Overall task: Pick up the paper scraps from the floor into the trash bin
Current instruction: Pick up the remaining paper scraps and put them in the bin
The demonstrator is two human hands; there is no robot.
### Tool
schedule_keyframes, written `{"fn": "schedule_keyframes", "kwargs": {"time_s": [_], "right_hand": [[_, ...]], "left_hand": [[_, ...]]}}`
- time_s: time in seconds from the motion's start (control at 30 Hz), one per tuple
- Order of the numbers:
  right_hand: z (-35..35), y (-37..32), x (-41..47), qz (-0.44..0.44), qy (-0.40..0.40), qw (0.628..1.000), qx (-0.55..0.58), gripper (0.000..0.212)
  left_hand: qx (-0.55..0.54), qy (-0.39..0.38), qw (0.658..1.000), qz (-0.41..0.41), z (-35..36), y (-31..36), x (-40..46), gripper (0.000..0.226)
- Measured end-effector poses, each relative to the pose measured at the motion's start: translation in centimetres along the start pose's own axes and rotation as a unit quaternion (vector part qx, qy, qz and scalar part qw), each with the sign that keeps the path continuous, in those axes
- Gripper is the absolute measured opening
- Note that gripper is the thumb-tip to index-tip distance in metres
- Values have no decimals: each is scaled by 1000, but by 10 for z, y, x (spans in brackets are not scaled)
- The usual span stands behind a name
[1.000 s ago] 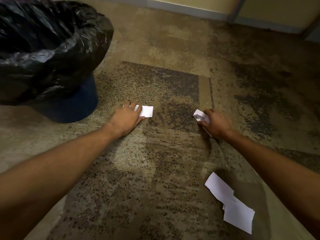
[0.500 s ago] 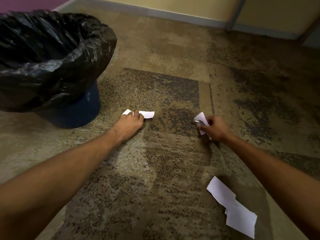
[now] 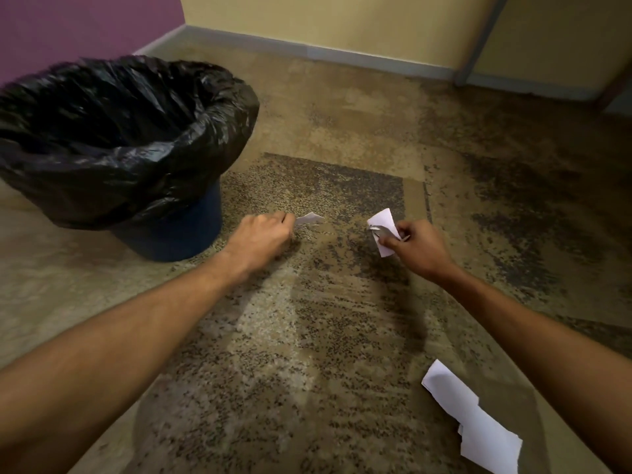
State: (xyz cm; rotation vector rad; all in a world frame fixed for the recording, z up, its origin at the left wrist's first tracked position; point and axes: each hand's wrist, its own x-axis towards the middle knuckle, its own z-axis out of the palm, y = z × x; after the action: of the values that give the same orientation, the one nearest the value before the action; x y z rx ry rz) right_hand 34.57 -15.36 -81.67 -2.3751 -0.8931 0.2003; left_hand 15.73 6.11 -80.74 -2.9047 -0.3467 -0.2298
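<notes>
My left hand (image 3: 261, 237) is closed on a white paper scrap (image 3: 309, 218) that sticks out to the right of its fingers, just right of the trash bin. The trash bin (image 3: 178, 234) is dark blue, lined with a black bag (image 3: 119, 138), and stands at the upper left with its mouth open. My right hand (image 3: 419, 248) grips another white scrap (image 3: 383, 220) together with a small shiny piece, held above the floor. Two more white paper scraps (image 3: 448, 388) (image 3: 489, 443) lie overlapping on the floor at the lower right, below my right forearm.
The floor (image 3: 342, 336) is worn, speckled brown and tan. A purple wall (image 3: 85, 25) and a yellow wall (image 3: 325, 18) with a grey baseboard (image 3: 307, 51) meet in the corner behind the bin. A grey vertical post (image 3: 478, 39) stands at the back right.
Both hands have lifted off the floor with their scraps; the left one closed on its scrap. My view has tilted up, so the bin and walls show more.
</notes>
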Motion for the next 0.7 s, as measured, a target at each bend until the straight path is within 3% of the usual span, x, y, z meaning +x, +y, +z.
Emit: {"fn": "schedule_keyframes", "kwargs": {"time_s": [0.27,0.43,0.7], "right_hand": [[-24,-63,8,-74,22,992,101,27],[-44,-131,14,-126,24,982,141,8],[-50,-236,14,-216,37,966,135,12]], "left_hand": [[22,189,982,17,-61,-17,-2,12],[11,271,962,-36,-116,-38,-1,23],[27,300,940,-161,-161,-98,-29,23]]}}
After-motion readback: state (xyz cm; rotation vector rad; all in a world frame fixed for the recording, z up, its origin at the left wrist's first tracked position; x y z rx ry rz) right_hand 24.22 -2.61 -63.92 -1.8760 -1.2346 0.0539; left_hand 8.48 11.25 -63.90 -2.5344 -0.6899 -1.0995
